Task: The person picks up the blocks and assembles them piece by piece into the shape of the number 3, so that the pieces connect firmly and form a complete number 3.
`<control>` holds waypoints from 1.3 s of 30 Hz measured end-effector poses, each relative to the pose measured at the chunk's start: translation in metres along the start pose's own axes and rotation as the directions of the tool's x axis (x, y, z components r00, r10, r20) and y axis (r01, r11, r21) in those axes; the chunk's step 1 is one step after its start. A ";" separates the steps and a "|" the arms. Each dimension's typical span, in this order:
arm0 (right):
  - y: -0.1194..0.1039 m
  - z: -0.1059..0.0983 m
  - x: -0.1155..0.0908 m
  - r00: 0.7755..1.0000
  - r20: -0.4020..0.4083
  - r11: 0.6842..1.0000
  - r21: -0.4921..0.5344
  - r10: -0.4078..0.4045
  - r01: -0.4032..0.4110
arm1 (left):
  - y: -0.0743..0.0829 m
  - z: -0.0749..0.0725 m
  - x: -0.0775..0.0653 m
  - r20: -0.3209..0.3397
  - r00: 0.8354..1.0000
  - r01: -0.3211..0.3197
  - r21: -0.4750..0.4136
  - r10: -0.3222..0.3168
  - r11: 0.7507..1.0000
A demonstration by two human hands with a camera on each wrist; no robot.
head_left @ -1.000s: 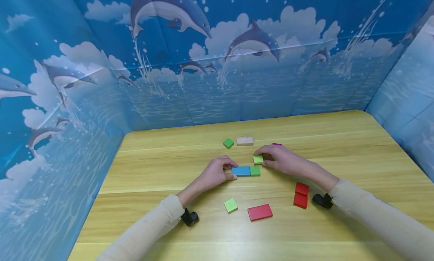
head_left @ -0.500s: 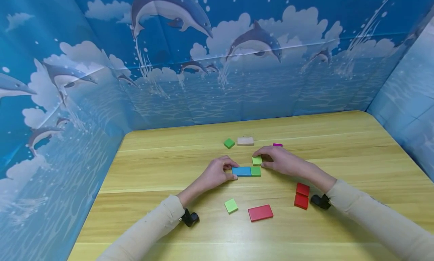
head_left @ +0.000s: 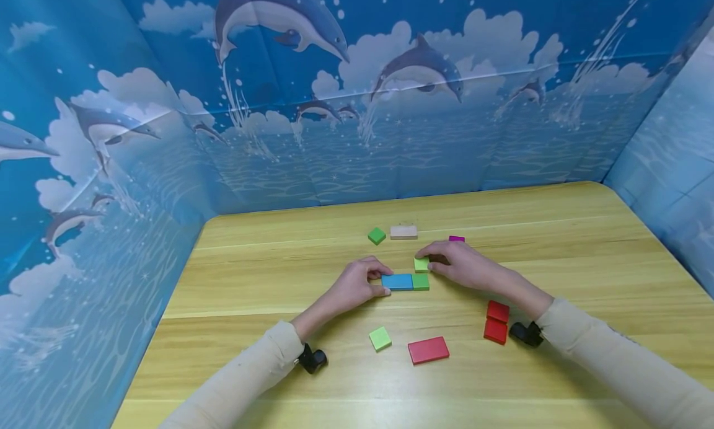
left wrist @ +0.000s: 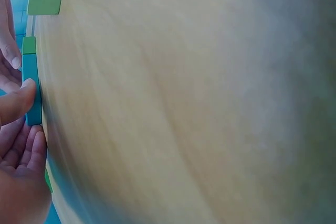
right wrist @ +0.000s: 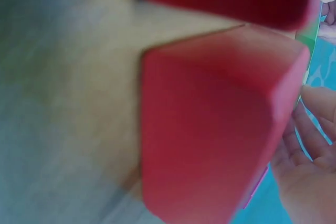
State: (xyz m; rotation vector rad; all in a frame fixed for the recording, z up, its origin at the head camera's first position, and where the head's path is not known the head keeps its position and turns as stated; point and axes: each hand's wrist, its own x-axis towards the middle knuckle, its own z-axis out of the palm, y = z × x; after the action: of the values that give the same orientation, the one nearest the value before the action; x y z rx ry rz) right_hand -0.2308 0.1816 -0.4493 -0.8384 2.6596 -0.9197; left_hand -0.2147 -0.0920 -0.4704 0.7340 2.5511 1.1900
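Thumb and fingers of my left hand (head_left: 357, 284) pinch the left end of a blue rectangular block (head_left: 396, 283) lying on the table. Against its right end sits a green square block (head_left: 421, 282). My right hand (head_left: 465, 265) holds a lime square block (head_left: 421, 265) between thumb and fingers, just behind the green block. Whether those two touch is hard to tell. In the left wrist view, my thumb lies along the blue block (left wrist: 32, 90). The right wrist view has red blocks (right wrist: 210, 129) filling its middle, with my right hand (right wrist: 310, 166) at the edge.
Behind the hands lie a green block (head_left: 376, 235), a pale block (head_left: 403, 232) and a partly hidden magenta block (head_left: 457, 238). Nearer are a lime block (head_left: 380, 338), a long red block (head_left: 428, 350) and two red blocks (head_left: 495, 330) by the right wrist. A dolphin-printed curtain (head_left: 357, 137) surrounds the table.
My right hand has slid the lime block slightly left, so it sits more squarely behind the green block. The left hand has kept its hold on the blue block.
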 end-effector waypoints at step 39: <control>-0.007 0.003 0.003 1.000 0.017 0.998 0.057 -0.003 0.002 | 0.003 -0.001 -0.001 -0.008 1.000 0.011 -0.028 -0.011 1.000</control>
State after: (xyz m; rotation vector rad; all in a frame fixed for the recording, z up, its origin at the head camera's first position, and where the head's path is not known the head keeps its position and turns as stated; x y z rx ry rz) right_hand -0.2292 0.1739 -0.4474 -0.8325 2.6060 -0.9794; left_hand -0.2132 -0.0917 -0.4670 0.7097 2.5364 1.2247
